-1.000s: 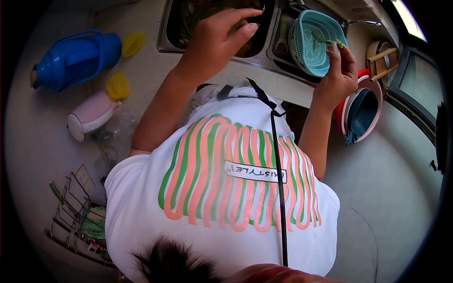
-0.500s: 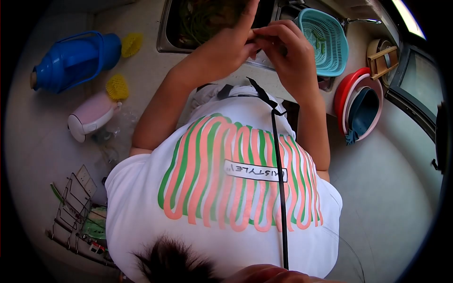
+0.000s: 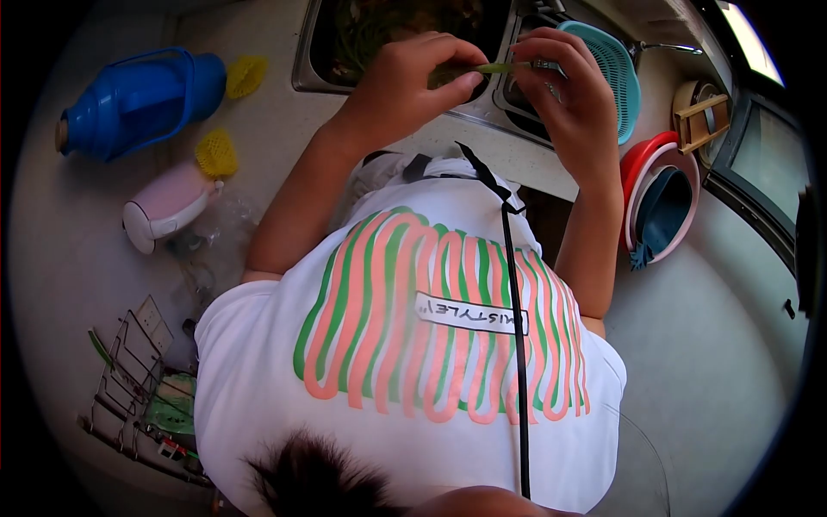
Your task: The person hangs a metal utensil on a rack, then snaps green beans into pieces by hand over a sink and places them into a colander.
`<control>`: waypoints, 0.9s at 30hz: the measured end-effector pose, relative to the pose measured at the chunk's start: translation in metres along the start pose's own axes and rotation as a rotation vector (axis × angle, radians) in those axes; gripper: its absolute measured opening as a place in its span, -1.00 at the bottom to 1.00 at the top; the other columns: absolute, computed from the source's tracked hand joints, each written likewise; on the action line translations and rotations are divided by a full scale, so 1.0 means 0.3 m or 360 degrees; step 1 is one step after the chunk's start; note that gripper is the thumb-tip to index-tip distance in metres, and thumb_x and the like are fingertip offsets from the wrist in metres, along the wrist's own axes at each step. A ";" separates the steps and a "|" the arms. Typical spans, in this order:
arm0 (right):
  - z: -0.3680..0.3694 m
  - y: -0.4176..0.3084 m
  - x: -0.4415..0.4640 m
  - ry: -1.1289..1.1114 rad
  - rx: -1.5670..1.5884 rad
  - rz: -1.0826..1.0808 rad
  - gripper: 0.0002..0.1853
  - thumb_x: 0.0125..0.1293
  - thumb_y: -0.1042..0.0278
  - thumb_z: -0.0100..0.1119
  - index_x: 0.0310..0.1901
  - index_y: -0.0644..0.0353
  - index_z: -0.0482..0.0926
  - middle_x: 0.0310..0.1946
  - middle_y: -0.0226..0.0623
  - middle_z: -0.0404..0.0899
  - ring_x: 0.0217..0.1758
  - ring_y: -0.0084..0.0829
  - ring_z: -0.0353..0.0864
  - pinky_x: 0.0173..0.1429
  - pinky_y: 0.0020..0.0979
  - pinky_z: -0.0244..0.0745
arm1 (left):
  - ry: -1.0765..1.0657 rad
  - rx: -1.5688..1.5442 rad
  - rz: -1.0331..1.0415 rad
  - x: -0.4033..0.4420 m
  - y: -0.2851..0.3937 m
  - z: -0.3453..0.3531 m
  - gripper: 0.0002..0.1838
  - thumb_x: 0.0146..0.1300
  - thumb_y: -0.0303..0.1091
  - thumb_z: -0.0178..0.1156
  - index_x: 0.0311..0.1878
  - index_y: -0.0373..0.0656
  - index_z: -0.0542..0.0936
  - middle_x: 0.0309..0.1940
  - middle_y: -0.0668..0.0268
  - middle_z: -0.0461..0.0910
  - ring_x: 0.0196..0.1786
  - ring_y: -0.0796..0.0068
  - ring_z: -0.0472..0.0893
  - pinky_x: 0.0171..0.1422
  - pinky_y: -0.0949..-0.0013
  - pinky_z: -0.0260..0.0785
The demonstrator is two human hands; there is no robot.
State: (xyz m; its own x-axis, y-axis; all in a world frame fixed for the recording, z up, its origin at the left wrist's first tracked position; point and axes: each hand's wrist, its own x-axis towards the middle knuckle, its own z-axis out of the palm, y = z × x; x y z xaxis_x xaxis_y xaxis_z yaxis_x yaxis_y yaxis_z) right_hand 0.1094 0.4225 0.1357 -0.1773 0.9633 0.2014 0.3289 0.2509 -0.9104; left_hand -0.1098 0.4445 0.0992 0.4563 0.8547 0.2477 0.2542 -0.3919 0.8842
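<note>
Two hands meet at the edge of a sink [image 3: 310, 85], a single green stem [image 3: 500, 67] stretched between them. The left hand [image 3: 413, 73] pinches one end between thumb and fingers, the stem at its 3 o'clock; the right hand [image 3: 577, 99] curls around 10 o'clock, its exact grip impossible to tell. One teal basket [image 3: 622, 77] sits at the right hand's 2 o'clock; two yellow scrubbers [image 3: 245, 77] and one blue flask [image 3: 142, 108] appear toward the left's 8 and 9.
</note>
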 end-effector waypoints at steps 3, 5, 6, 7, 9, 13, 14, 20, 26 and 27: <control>-0.005 -0.027 -0.001 -0.0147 -0.0330 -0.0088 -0.83 0.31 0.53 0.36 -0.06 0.24 0.69 -0.12 -0.33 0.67 -0.18 -0.40 0.74 -0.12 -0.49 0.63 | -0.0058 0.0156 0.0137 0.009 0.000 -0.007 -0.79 0.27 -0.39 0.41 -0.06 -0.21 0.73 -0.16 0.23 0.74 -0.06 0.27 0.73 0.05 0.32 0.53; -0.002 -0.036 -0.004 -0.0226 -0.0528 -0.0094 -0.83 0.31 0.52 0.37 -0.08 0.22 0.71 -0.13 -0.32 0.68 -0.18 -0.36 0.74 -0.13 -0.46 0.64 | -0.0045 0.0314 0.0249 0.017 0.010 -0.013 -0.81 0.25 -0.41 0.41 -0.09 -0.19 0.74 -0.19 0.24 0.75 -0.06 0.26 0.72 0.03 0.31 0.53; -0.001 -0.039 -0.005 -0.0263 -0.0616 -0.0071 -0.84 0.32 0.52 0.36 -0.07 0.20 0.72 -0.12 -0.32 0.68 -0.15 -0.35 0.75 -0.11 -0.45 0.65 | -0.0040 0.0393 0.0305 0.019 0.013 -0.013 -0.82 0.24 -0.42 0.42 -0.10 -0.18 0.74 -0.20 0.25 0.75 -0.06 0.25 0.72 0.03 0.31 0.53; 0.000 -0.041 -0.006 -0.0300 -0.0703 -0.0048 -0.84 0.33 0.52 0.36 -0.06 0.19 0.73 -0.12 -0.32 0.69 -0.13 -0.33 0.75 -0.10 -0.44 0.67 | -0.0014 0.0426 0.0295 0.017 0.011 -0.009 -0.83 0.24 -0.41 0.42 -0.11 -0.18 0.75 -0.22 0.26 0.76 -0.08 0.29 0.73 0.00 0.32 0.53; 0.012 -0.044 -0.009 -0.0244 -0.0844 -0.0113 -0.85 0.33 0.51 0.35 -0.08 0.19 0.73 -0.14 -0.32 0.69 -0.17 -0.33 0.75 -0.13 -0.43 0.67 | 0.0038 0.0494 0.0274 0.013 0.004 0.003 -0.85 0.26 -0.39 0.42 -0.12 -0.17 0.76 -0.26 0.28 0.77 -0.13 0.35 0.74 -0.05 0.34 0.53; 0.051 -0.036 -0.014 -0.0038 -0.0873 -0.0203 -0.89 0.25 0.53 0.36 -0.19 0.23 0.70 -0.22 -0.24 0.63 -0.26 -0.16 0.68 -0.17 -0.28 0.61 | 0.0055 0.0074 -0.0333 0.013 0.047 0.007 -0.84 0.29 -0.33 0.41 -0.12 -0.16 0.78 -0.31 0.27 0.78 -0.25 0.46 0.74 -0.14 0.39 0.53; 0.054 -0.026 -0.016 0.0011 -0.0861 -0.0230 -0.89 0.25 0.54 0.36 -0.19 0.23 0.70 -0.22 -0.24 0.63 -0.26 -0.16 0.68 -0.18 -0.28 0.61 | 0.0070 0.0059 -0.0327 0.015 0.042 0.010 -0.83 0.30 -0.32 0.41 -0.11 -0.17 0.77 -0.31 0.27 0.78 -0.28 0.48 0.74 -0.16 0.41 0.53; 0.079 0.001 -0.032 0.0143 -0.0830 -0.0310 -0.88 0.24 0.58 0.35 -0.19 0.24 0.68 -0.23 -0.22 0.63 -0.24 -0.17 0.67 -0.18 -0.27 0.60 | 0.0083 0.0168 -0.0218 0.021 0.033 0.010 -0.81 0.36 -0.30 0.35 -0.08 -0.18 0.76 -0.28 0.25 0.78 -0.27 0.44 0.75 -0.14 0.44 0.53; 0.132 -0.002 -0.042 0.0454 -0.0585 -0.0187 -0.84 0.22 0.64 0.36 -0.17 0.25 0.69 -0.24 -0.23 0.63 -0.27 -0.26 0.65 -0.19 -0.38 0.57 | 0.0280 0.0004 -0.0244 0.025 0.042 0.055 -0.81 0.43 -0.32 0.28 -0.04 -0.22 0.71 -0.26 0.27 0.77 -0.24 0.52 0.73 -0.10 0.45 0.54; 0.146 0.012 -0.045 0.0545 -0.0537 -0.0198 -0.83 0.22 0.65 0.36 -0.16 0.25 0.69 -0.24 -0.24 0.63 -0.28 -0.29 0.65 -0.20 -0.41 0.55 | 0.0332 -0.0100 -0.0256 0.026 0.044 0.064 -0.80 0.45 -0.32 0.27 -0.03 -0.24 0.70 -0.25 0.29 0.77 -0.23 0.55 0.72 -0.09 0.46 0.54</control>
State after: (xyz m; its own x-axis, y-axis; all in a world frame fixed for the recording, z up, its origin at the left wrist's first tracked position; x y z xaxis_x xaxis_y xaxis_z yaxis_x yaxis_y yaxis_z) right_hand 0.0723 0.4061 0.1138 0.0617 0.8858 0.4599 0.6164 0.3286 -0.7156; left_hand -0.0864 0.4393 0.1051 0.2267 0.9586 0.1724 0.2527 -0.2288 0.9401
